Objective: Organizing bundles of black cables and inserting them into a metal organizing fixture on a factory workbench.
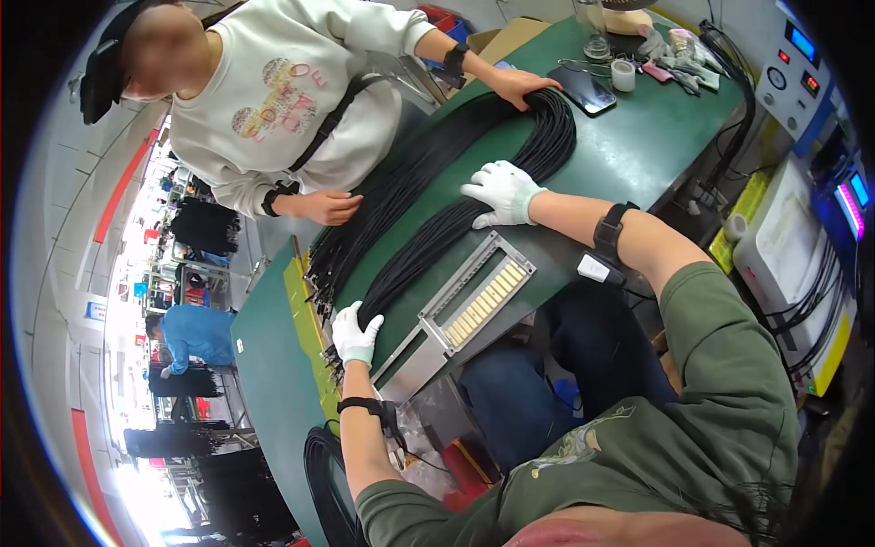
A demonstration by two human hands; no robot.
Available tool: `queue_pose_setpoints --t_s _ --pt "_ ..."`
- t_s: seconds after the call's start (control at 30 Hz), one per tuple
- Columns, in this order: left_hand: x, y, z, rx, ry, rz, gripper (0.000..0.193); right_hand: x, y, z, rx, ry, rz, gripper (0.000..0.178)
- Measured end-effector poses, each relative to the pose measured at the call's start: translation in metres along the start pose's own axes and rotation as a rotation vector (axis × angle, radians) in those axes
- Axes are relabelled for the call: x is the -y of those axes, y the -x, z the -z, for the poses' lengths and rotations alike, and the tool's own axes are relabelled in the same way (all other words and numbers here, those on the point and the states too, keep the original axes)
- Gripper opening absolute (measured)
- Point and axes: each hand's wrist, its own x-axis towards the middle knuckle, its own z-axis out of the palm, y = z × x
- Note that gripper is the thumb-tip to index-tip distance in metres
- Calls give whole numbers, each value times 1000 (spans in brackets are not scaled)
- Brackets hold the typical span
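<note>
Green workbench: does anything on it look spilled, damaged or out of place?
Nothing looks clearly spilled or damaged. The one untidy spot is a heap of crumpled gloves or rags at the far right, beyond the phone; the black cables lie gathered in a curved bundle.

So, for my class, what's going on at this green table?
Two people are handling a looped bundle of black cables on the green table. The wearer's gloved left grip is near its loose ends; the gloved right grip is farther along, toward the bend. A co-worker's bare grip is on the bend. A metal frame lies beside the cables.
</note>
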Motion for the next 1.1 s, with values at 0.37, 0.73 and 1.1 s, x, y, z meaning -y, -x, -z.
queue_pose_setpoints --t_s 0.37,0.73,1.1 --pt "3 1 -9 -8 20 14 67 -3 -2 -3 48 25 4 66" --pt "1 4 -7 10 20 48 68 -3 -8 -7 107 51 -16 69" --pt "-1 3 -6 7 34 42 69 -1 -4 -8 96 65 -38 66"
